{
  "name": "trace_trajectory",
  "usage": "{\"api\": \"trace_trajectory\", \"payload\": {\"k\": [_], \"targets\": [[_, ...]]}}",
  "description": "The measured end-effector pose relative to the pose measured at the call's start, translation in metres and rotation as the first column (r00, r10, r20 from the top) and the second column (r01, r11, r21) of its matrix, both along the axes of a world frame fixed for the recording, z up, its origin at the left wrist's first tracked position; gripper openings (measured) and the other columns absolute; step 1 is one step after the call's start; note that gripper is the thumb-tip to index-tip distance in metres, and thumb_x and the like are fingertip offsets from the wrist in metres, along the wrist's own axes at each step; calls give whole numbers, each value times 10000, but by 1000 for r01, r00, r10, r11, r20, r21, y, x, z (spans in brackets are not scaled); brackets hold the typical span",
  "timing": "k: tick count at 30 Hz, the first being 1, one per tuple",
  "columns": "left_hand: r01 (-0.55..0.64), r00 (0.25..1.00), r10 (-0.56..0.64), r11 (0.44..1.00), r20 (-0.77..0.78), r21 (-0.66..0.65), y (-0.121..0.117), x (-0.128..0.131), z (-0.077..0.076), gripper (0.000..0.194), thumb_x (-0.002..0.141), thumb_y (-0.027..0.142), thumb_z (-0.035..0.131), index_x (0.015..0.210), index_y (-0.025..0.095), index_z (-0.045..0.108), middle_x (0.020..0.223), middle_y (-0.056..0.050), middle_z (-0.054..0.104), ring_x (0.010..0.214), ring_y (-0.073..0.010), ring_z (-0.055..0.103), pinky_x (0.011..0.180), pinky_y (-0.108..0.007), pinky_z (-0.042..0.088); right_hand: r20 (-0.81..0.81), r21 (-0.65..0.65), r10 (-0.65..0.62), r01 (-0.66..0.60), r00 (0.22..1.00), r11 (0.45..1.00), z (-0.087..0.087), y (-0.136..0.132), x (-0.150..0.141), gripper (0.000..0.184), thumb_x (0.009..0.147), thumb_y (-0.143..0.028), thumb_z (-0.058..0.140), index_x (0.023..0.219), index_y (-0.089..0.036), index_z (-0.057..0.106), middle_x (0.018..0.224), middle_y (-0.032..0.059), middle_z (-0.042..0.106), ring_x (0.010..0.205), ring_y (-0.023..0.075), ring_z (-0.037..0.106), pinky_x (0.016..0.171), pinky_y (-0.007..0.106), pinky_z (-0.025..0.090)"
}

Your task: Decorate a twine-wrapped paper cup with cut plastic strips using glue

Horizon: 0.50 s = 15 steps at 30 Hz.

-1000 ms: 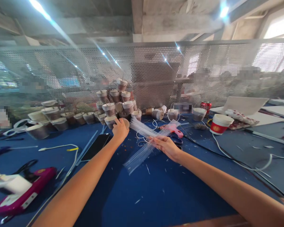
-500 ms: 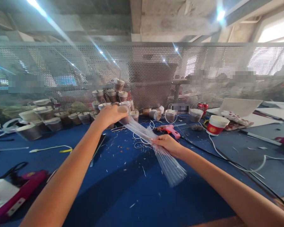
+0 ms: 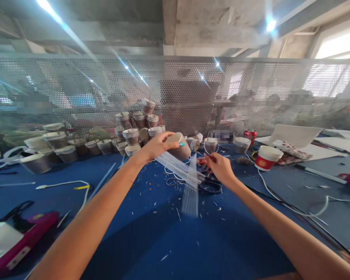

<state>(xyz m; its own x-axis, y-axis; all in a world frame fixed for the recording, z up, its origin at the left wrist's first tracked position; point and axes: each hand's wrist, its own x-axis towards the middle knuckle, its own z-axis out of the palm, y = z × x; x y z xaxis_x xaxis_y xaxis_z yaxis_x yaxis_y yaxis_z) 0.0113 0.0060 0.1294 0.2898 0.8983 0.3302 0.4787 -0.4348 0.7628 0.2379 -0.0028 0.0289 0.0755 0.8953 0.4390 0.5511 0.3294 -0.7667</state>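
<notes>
My left hand (image 3: 160, 146) is closed around a tilted grey-brown cup (image 3: 182, 151), teal thumbnail against its pale end. Beneath that hand, a band of clear, pleated plastic strips (image 3: 175, 167) slants down to the right. A second part of the clear strips (image 3: 190, 200) hangs or lies crosswise below it; I cannot tell whether they are joined. My right hand (image 3: 220, 167) has its fingertips pinched together beside the glue gun (image 3: 202, 162). It hides most of the gun, and what it pinches is too small to make out.
Grey cups with handles (image 3: 131, 136) are stacked behind my left hand, and more cups (image 3: 55, 142) stand at left. A red-white paper cup (image 3: 268, 157), red can (image 3: 250, 135) and white cable (image 3: 291, 212) are at right. Scraps litter the blue tabletop (image 3: 151, 249). A magenta tray (image 3: 32, 233) sits at near left.
My left hand has moved right with the cup, which shows more clearly. My right hand has let go of the clear strips' middle and moved up and right to the glue gun.
</notes>
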Motion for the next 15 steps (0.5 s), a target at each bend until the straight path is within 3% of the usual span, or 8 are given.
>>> {"api": "trace_trajectory", "payload": {"k": [2, 4, 6, 9, 13, 15], "targets": [[26, 999, -26, 999, 19, -22, -3, 8, -5, 486, 612, 319, 657, 1084, 221, 595, 1072, -54, 626, 990, -253, 559, 839, -318, 408, 264, 126, -196, 168, 944, 978, 1, 6, 14, 255, 821, -372, 431, 748, -173, 573, 733, 86, 602, 759, 221, 553, 722, 357, 412], [17, 1000, -16, 999, 19, -30, -4, 11, -10, 498, 534, 231, 711, 1027, 226, 636, 1036, -53, 648, 1017, -282, 545, 894, -341, 380, 473, 181, -353, 303, 807, 936, -1, 11, 23, 274, 763, -353, 525, 896, -115, 558, 950, 164, 570, 926, 276, 503, 789, 379, 378], [20, 1000, -21, 995, -8, -99, -3, 10, -14, 468, 477, 165, 728, 938, 224, 673, 980, -55, 671, 992, -296, 559, 900, -352, 383, 617, 113, -345, 354, 707, 928, -6, 14, 26, 426, 710, -392, 587, 972, -61, 527, 1006, 206, 539, 967, 309, 479, 790, 377, 371], [21, 996, -36, 982, -78, -186, 1, 7, -23, 467, 452, 143, 728, 908, 227, 677, 952, -56, 679, 960, -303, 573, 874, -355, 403, 685, 5, -272, 369, 676, 930, -16, 19, 24, 483, 736, -450, 553, 994, -45, 513, 1001, 214, 539, 969, 315, 487, 762, 358, 381], [83, 995, -89, 989, -43, -123, 3, 18, -43, 445, 445, 187, 733, 886, 197, 674, 907, -91, 668, 961, -329, 563, 868, -379, 393, 675, -11, -263, 366, 690, 931, -24, 25, 19, 566, 753, -561, 478, 991, -49, 517, 984, 213, 547, 962, 302, 509, 767, 343, 387], [57, 988, -60, 998, -143, -29, 0, 29, -52, 511, 466, 292, 732, 956, 179, 642, 957, -109, 643, 975, -338, 545, 874, -420, 381, 678, -18, -263, 373, 687, 928, -25, 27, 17, 565, 740, -541, 513, 999, -40, 517, 998, 224, 543, 969, 303, 511, 770, 340, 387]]}}
